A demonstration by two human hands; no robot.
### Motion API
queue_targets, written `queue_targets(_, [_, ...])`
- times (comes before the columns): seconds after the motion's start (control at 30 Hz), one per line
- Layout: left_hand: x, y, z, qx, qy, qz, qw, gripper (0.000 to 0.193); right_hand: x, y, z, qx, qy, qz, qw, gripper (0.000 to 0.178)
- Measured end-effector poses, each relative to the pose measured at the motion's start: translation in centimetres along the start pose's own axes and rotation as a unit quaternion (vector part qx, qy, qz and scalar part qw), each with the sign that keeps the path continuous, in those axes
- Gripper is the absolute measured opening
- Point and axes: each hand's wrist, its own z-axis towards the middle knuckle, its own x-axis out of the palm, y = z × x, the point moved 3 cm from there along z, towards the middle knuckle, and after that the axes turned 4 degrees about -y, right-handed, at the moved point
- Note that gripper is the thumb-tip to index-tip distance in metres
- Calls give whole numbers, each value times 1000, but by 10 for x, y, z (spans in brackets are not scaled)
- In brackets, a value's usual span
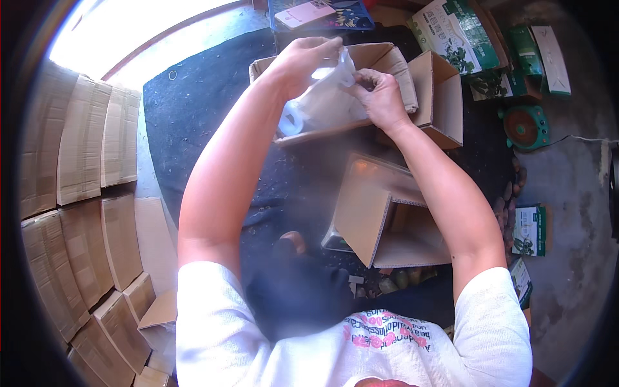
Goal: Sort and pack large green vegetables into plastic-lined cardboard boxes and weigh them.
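Over an open cardboard box (258,66) at the far middle, both my arms reach forward. My left hand (303,63) is closed, its fingertips pinching the upper edge of a translucent plastic bag (329,103). Opposite it, my right hand (385,102) pinches the same bag near its gathered top. The bag hangs down into the box, and its contents cannot be made out. A pale ring-shaped thing (291,120) shows at the box's near left corner, below my left wrist.
Another open carton (445,97) adjoins on the right; a tilted one (364,216) stands nearer. Stacked cartons (80,142) line the left. A phone (305,14) lies at the far edge. Printed green-and-white boxes (451,32) and a green round device (525,127) sit at right.
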Motion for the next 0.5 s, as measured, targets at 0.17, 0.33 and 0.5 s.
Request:
queue_targets(0.17, [-13,16,-16,223,9,372,901,57,-10,-7,7,-7,58,41,997,20])
queue_targets(0.33, [-31,50,-14,196,-101,639,737,48,-78,18,12,-70,-149,2,986,16])
queue_targets(0.5, [33,38,-33,517,43,543,660,33,-129,57,13,-134,-188,7,973,21])
